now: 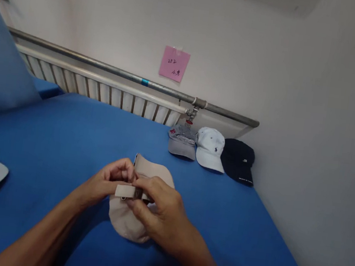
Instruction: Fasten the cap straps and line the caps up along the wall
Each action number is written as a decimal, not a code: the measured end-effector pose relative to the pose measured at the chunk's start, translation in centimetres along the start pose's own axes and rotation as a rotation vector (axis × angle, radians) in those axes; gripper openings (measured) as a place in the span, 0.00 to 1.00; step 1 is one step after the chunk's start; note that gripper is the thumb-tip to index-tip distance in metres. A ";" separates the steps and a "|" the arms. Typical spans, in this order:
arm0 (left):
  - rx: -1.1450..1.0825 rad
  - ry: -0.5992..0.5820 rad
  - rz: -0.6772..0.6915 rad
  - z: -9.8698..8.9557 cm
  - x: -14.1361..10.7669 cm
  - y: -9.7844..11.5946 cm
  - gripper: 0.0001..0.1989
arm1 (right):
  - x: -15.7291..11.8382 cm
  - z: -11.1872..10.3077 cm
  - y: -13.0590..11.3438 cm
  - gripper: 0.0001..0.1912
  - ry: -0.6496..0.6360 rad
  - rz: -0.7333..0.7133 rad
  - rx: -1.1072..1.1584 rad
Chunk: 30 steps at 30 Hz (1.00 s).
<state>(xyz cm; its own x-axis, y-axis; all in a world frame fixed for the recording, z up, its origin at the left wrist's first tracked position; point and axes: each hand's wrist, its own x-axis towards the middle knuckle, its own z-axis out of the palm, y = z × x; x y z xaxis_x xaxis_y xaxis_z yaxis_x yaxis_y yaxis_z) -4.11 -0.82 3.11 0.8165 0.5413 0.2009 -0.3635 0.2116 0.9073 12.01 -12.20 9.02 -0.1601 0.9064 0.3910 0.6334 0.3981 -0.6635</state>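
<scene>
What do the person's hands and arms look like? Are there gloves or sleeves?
The left hand and right hand are bare: no gloves. The left forearm and right forearm show no sleeves or watch.

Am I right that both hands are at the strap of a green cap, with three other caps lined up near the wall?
No: in the head view, the cap is beige, not green. The left hand and right hand are at its strap, with three other caps near the wall.
</scene>
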 end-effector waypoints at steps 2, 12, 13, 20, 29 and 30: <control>0.019 -0.083 0.062 -0.3 -0.1 0.3 0.09 | -0.3 0.1 0.2 0.14 0.034 -0.014 0.025; 0.297 -0.221 0.076 -0.1 -0.2 1.8 0.08 | -0.2 0.0 0.4 0.07 0.045 -0.116 -0.048; 0.286 -0.221 0.076 -0.2 -0.3 1.8 0.08 | -0.2 0.0 0.3 0.07 0.040 -0.119 -0.025; 0.335 -0.309 0.083 -0.5 -0.2 2.2 0.11 | 0.1 -0.4 0.1 0.05 -0.004 -0.130 0.067; 0.402 -0.373 0.038 -0.9 -0.3 2.8 0.15 | 0.1 -0.7 0.0 0.06 -0.068 -0.147 0.018; 0.411 -0.379 0.032 -1.0 -0.3 2.8 0.15 | 0.1 -0.7 0.1 0.05 -0.085 -0.148 -0.005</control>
<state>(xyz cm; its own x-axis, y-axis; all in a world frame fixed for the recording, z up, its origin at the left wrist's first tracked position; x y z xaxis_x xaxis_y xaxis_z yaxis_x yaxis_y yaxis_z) -5.81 0.41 5.27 0.9396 0.1954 0.2810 -0.2482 -0.1763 0.9525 12.57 -12.21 9.46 -0.3152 0.8465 0.4291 0.6018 0.5279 -0.5993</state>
